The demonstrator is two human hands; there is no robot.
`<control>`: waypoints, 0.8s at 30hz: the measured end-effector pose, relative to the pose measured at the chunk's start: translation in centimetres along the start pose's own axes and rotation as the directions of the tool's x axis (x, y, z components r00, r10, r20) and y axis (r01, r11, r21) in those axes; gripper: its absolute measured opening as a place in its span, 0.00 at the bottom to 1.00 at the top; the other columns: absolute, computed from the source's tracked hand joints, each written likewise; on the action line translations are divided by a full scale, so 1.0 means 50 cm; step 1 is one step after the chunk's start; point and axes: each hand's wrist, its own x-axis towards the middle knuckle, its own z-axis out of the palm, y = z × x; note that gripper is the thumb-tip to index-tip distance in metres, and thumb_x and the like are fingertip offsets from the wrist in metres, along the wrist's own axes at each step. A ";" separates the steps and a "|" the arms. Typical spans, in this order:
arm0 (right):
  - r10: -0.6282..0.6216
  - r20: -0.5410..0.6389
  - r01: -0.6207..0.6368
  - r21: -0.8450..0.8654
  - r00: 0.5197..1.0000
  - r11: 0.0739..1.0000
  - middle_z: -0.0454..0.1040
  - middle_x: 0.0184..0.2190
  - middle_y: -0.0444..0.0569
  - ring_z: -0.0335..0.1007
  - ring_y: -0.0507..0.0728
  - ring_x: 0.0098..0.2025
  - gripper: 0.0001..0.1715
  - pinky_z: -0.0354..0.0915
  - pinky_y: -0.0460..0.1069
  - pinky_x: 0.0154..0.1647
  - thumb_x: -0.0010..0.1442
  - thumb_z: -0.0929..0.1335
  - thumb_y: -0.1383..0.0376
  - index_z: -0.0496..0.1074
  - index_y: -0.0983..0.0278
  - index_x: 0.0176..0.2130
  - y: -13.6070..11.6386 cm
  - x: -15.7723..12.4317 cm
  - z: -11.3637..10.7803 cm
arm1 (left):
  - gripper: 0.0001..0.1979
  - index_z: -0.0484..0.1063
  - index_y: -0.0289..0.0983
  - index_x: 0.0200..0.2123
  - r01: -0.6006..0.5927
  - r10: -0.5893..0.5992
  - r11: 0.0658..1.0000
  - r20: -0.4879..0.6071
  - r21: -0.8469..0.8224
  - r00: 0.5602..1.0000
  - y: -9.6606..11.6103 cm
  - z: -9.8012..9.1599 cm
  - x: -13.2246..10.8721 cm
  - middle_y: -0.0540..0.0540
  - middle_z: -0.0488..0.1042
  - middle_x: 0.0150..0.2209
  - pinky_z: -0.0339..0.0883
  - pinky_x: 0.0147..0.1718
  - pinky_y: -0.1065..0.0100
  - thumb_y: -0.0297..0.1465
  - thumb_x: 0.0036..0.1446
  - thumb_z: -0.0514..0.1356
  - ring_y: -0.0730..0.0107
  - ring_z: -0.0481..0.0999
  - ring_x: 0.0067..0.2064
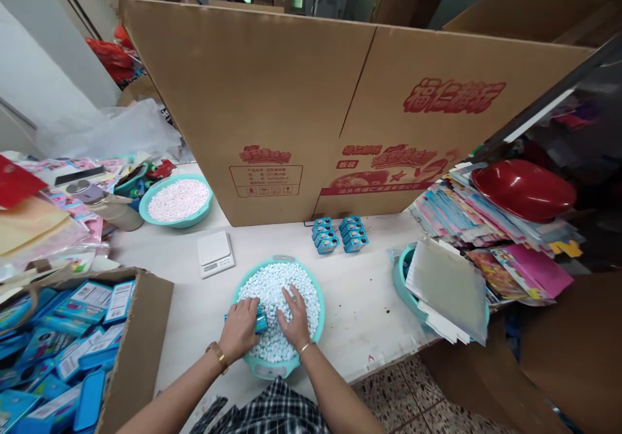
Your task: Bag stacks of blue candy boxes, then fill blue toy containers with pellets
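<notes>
A teal basin (pixel 318 304) full of small pale-blue candies (pixel 276 282) sits at the table's front edge. My left hand (pixel 239 329) is wrapped round a blue tin (pixel 261 321) at the basin's left side; most of the tin is hidden under the fingers. On the right of the same basin, my right hand (pixel 295 322) rests on the candies with its fingers spread. Behind the basin, several small blue tins (pixel 325 243) stand in two short rows against a large cardboard box.
A white scale (pixel 215 254) and a second basin (pixel 182 222) of pinkish candies lie to the left. A carton (pixel 150 330) of blue tins fills the front left. The tall cardboard box (pixel 272 97) blocks the back. Plastic sheets (pixel 447 278) lie over a basin at right.
</notes>
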 end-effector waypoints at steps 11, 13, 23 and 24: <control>0.525 -0.006 -0.370 0.702 0.851 0.608 0.81 0.34 0.50 0.75 0.59 0.39 0.18 0.67 0.53 0.47 0.52 0.71 0.53 0.79 0.65 0.32 -0.042 0.090 0.010 | 0.37 0.57 0.37 0.58 0.015 -0.038 0.985 -0.133 -0.169 0.990 0.041 0.029 0.026 0.38 0.67 0.55 0.58 0.54 0.53 0.24 0.40 0.58 0.49 0.65 0.57; 0.546 -0.016 -0.367 0.725 0.837 0.583 0.80 0.30 0.47 0.74 0.58 0.36 0.17 0.68 0.51 0.43 0.51 0.71 0.53 0.78 0.65 0.30 -0.058 0.098 0.010 | 0.36 0.56 0.38 0.58 0.001 -0.063 0.965 -0.225 -0.264 0.972 0.029 0.043 0.006 0.38 0.66 0.56 0.58 0.57 0.52 0.25 0.42 0.59 0.49 0.64 0.59; 0.452 0.031 -0.309 0.771 0.892 0.557 0.80 0.30 0.48 0.73 0.57 0.36 0.16 0.66 0.51 0.45 0.50 0.71 0.54 0.76 0.65 0.29 -0.184 0.127 -0.026 | 0.36 0.51 0.40 0.60 -0.198 -0.193 0.809 -0.568 -0.554 0.800 0.025 0.094 -0.015 0.36 0.62 0.58 0.58 0.62 0.45 0.32 0.50 0.62 0.46 0.64 0.62; 0.441 0.025 -0.302 0.762 0.897 0.572 0.79 0.30 0.48 0.73 0.57 0.36 0.15 0.65 0.50 0.45 0.51 0.71 0.55 0.76 0.65 0.28 -0.191 0.130 -0.031 | 0.36 0.51 0.39 0.60 -0.206 -0.200 0.804 -0.579 -0.558 0.790 0.025 0.093 -0.013 0.36 0.63 0.58 0.58 0.62 0.44 0.32 0.50 0.62 0.46 0.64 0.62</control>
